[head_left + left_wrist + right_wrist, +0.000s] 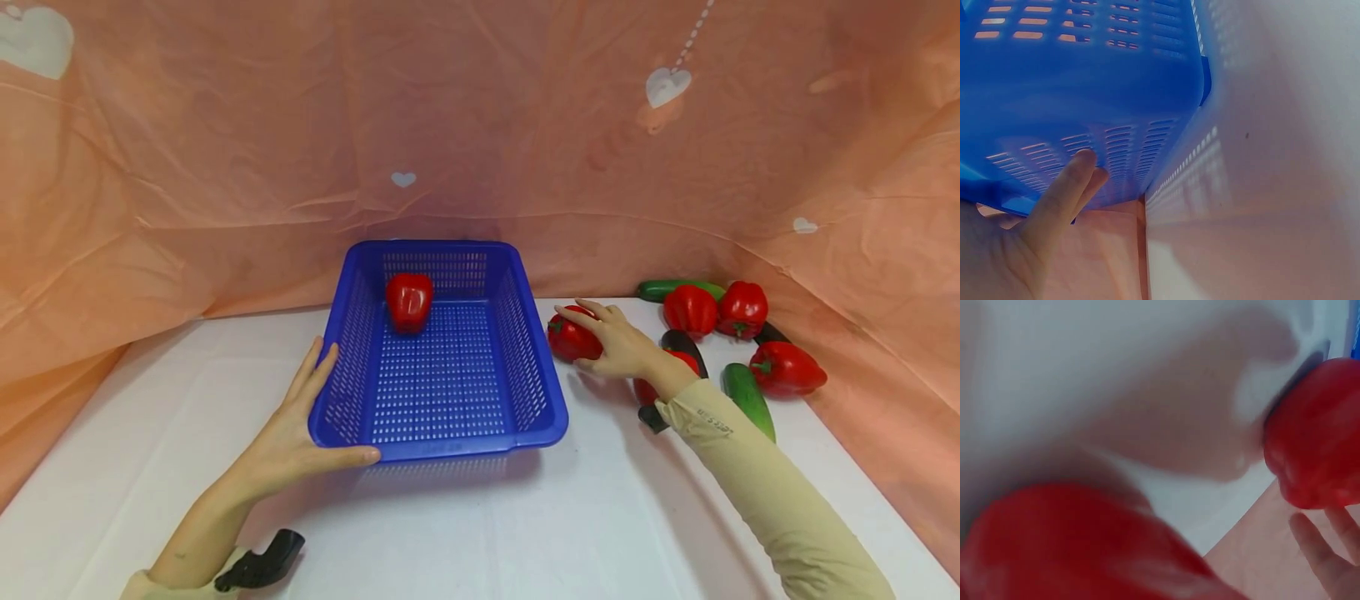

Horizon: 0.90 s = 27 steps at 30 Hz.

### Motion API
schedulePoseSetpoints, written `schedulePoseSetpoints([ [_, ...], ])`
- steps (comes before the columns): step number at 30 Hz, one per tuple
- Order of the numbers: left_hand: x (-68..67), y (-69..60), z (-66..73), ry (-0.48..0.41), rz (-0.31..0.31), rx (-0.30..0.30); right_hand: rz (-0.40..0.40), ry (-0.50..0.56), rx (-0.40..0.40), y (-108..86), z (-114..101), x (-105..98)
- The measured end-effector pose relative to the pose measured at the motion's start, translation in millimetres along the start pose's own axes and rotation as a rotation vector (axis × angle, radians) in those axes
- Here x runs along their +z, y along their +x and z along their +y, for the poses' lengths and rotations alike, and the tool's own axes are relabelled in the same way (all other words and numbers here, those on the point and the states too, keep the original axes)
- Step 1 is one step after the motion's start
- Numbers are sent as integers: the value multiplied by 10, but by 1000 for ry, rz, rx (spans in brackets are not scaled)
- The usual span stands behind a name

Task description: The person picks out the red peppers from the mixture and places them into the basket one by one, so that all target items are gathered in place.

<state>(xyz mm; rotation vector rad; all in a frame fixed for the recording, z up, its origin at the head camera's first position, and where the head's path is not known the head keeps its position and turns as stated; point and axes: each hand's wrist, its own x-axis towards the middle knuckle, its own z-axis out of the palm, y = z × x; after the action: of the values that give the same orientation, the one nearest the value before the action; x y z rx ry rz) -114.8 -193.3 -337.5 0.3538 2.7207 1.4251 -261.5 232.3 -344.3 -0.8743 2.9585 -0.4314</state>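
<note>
My left hand (281,437) rests at the near left corner of a blue basket (450,451), its fingers along the left side and its thumb at the front rim. In the left wrist view, this hand (1038,240) lies with straight fingers against the basket's perforated wall (1085,81). One red pepper (409,302) lies inside the basket's far left part. Right of the basket, my right hand (624,346) is spread over another red pepper (570,336). The right wrist view has the fingers (1313,540) beside that pepper (1316,434); contact is unclear.
Under my right wrist lie a red pepper (645,392) and an eggplant (681,342). Farther right are several red peppers (690,311), a cucumber (747,400), another green vegetable (660,289) and a partly hidden dark one (770,333). An orange cloth (465,125) hangs behind the white table (480,533).
</note>
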Motion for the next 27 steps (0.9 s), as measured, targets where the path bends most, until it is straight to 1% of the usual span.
schedulePoseSetpoints([
  [2,-1,1,1,1,-1,-3,-3,-6,17,-8,12,-18],
  [5,1,1,-1,-3,-1,-3,11,5,11,-20,38,-36],
  [9,4,-1,-6,-14,1,5,27,65,-18,-39,74,-28],
  [14,4,0,-8,-17,1,9,16,122,-12,-61,95,4],
  [17,7,-2,-8,-18,2,9,25,122,-8,-58,87,-1],
  [24,7,-3,3,-12,6,8,10,122,34,-26,25,-28],
  [27,9,-1,-2,-11,7,8,23,108,49,-30,12,-23],
])
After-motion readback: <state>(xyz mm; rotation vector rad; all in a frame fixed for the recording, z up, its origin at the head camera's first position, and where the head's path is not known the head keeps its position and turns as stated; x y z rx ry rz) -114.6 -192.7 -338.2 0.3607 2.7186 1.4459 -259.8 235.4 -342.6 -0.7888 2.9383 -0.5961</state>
